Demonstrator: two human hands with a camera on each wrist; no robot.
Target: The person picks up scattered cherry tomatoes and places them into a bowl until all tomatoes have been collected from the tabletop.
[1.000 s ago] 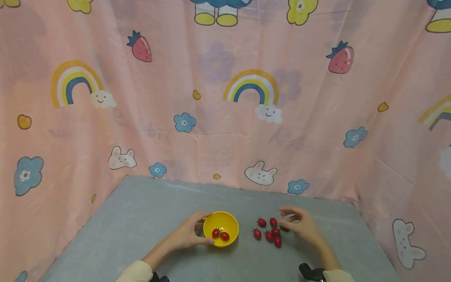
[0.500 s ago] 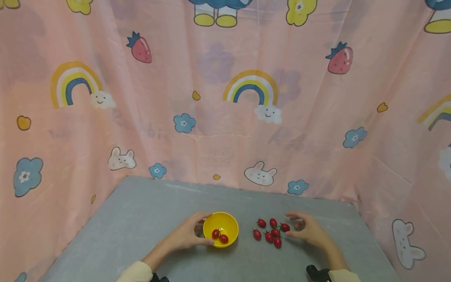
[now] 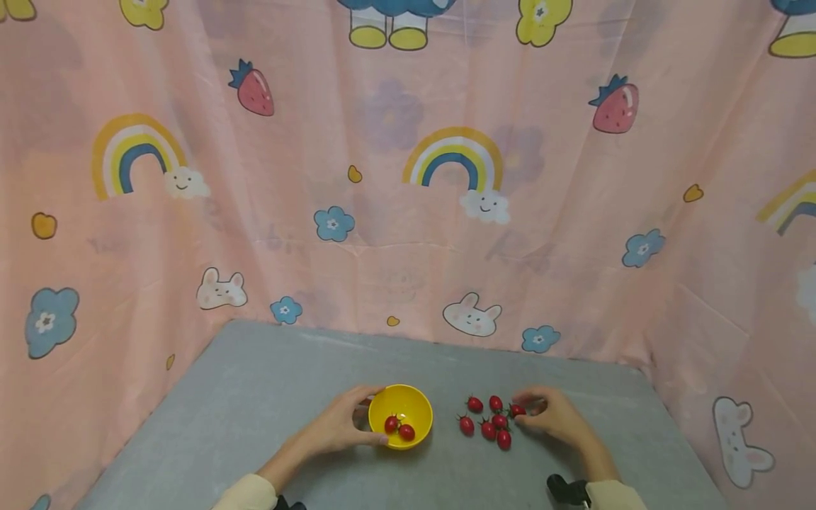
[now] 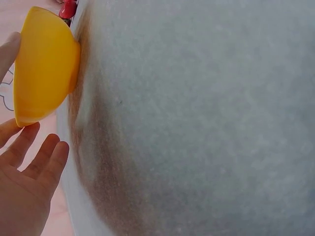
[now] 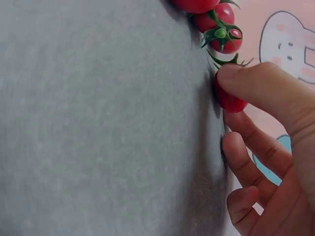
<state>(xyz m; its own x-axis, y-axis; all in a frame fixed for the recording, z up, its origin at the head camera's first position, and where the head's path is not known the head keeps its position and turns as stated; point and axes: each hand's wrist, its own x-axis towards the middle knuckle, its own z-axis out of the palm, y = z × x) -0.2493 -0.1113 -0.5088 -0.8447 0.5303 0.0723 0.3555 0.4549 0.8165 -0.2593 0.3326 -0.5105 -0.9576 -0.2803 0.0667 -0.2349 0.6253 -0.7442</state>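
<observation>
The nearer right hand (image 3: 554,416) pinches the rightmost cherry tomato (image 5: 230,100) between thumb and finger, leafy end pointing left; farther left, the left hand (image 3: 344,419) grips the yellow bowl (image 3: 416,404)

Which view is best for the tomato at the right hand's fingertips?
Right wrist: the tomato is large there, green calyx clear, though the right hand covers part of it. Head shows it small, partly hidden by the hand. Left wrist shows red fruit at its top edge; can't tell if this one's included.
</observation>
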